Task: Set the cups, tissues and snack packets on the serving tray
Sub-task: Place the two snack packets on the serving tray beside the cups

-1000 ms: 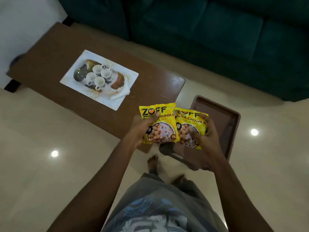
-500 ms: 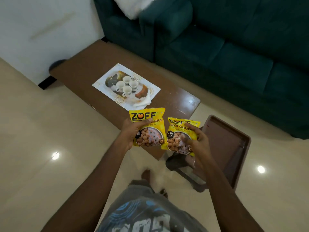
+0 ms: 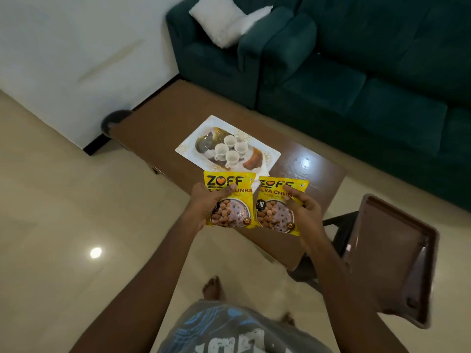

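Observation:
My left hand [image 3: 206, 200] grips one yellow snack packet [image 3: 230, 202] and my right hand [image 3: 304, 212] grips a second yellow snack packet [image 3: 276, 207], side by side above the near edge of the brown table [image 3: 158, 138]. Just beyond them the white patterned serving tray [image 3: 265, 151] lies on the table. Several white cups [image 3: 230, 150] stand clustered in its middle. A white tissue [image 3: 260, 174] shows at the tray's near edge, mostly hidden behind the packets.
A brown plastic chair [image 3: 397, 253] stands at the right beside the table's end. A dark green sofa [image 3: 356, 72] with a white cushion [image 3: 226, 21] runs behind the table. Cream floor tiles spread to the left; my feet are below.
The view has tilted up and closed in on the table. Both hands have carried the packets nearer the tray; the packets now overlap its near edge.

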